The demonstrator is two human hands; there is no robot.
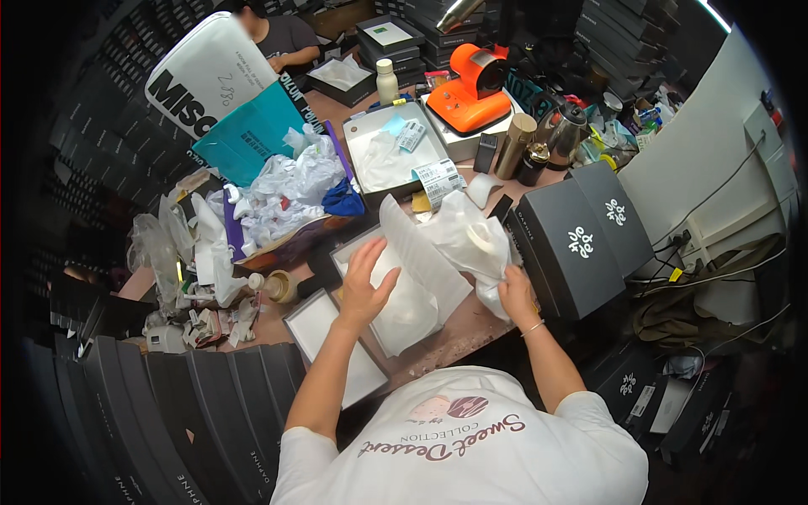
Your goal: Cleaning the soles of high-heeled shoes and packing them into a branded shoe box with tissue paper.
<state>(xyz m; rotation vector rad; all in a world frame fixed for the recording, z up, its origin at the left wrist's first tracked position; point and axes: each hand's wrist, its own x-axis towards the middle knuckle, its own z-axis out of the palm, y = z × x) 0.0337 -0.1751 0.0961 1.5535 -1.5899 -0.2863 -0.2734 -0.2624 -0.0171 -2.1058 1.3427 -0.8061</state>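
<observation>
My left hand point(367, 284) is held with fingers spread over the left side of an open shoe box point(342, 254). Nothing is in its grasp. White tissue paper point(406, 313) fills that box, and a raised sheet of foam-like white wrapping point(425, 263) leans across it. At the right, my right hand point(517, 296) is closed on the edge of a thin white bag point(465, 225). Something pale with a curved edge shows through the bag, but I cannot make out what it is. A white-lined box lid point(330, 341) lies beside the box, under my left forearm.
Closed dark shoe boxes point(581, 240) stand at the right. Farther back are an orange machine point(473, 94), a flask point(515, 145), a glass kettle point(562, 130), and an open box with labels point(366, 139). Crumpled plastic point(290, 189) fills a purple-edged carton. A person point(290, 42) sits across.
</observation>
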